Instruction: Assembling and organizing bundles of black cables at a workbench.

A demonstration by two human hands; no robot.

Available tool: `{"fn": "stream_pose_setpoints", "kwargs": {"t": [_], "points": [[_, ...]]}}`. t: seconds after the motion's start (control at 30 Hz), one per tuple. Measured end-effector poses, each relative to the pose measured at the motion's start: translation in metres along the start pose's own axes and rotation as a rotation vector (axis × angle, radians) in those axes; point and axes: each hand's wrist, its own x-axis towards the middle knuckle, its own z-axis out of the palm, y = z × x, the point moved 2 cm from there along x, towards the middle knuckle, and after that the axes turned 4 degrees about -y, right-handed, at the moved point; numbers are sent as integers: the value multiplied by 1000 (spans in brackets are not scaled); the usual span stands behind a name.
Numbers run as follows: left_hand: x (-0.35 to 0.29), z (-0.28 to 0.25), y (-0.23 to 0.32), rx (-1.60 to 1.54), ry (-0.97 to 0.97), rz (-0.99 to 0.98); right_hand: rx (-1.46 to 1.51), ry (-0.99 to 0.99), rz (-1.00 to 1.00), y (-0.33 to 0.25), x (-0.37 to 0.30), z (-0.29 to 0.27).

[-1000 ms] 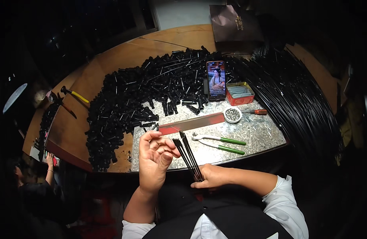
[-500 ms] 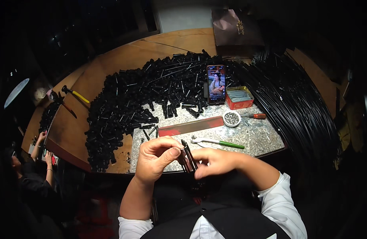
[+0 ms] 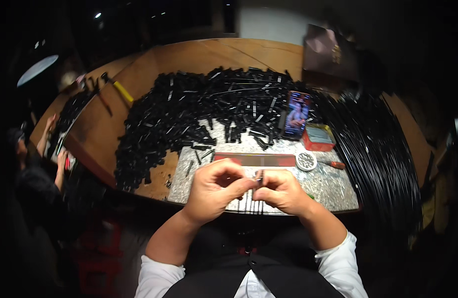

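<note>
Both hands meet above the front of a speckled slab. My left hand pinches thumb to forefinger on a small black piece with several thin dark strips hanging below it. My right hand is closed on the same piece from the other side, its fingertips touching those of the left. Fingers and blur hide the piece's exact shape. Behind the hands lies a long reddish bar. Only the end of a green pliers handle shows beside my right hand.
A heap of black parts spreads behind the slab, with long black rods at right. Nearby are a phone, a red tin, a white cup of small metal bits and a screwdriver. Another person works far left.
My right hand has come up and closed on the black piece, which both hands now hold farther right. The view has shifted, and the pliers are mostly covered by my right hand.
</note>
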Motion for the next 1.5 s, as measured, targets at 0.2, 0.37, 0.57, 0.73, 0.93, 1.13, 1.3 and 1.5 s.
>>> {"fn": "stream_pose_setpoints", "kwargs": {"t": [0.2,0.37,0.57,0.73,0.93,1.13,1.3,1.5], "points": [[6,6,6,27,-63,57,-204,100,-113,8,-9,-6],[5,0,7,-65,-68,-6,30,44,-110,6,-1,9],[7,-6,-8,48,-34,45,163,130,-61,13,5,10],[12,-58,-46,299,314,181,158,205,-19,19,3,6],[-33,-215,-112,1526,765,-330,125,260,-66,21,-4,-11],[-37,-233,-130,1735,640,-571,215,233,-36,18,-1,-13],[-37,-244,-147,1848,601,-472,209,239,-22,20,-4,-19],[-17,-204,-109,1228,701,-140,184,241,-4,21,-4,-21]]}}
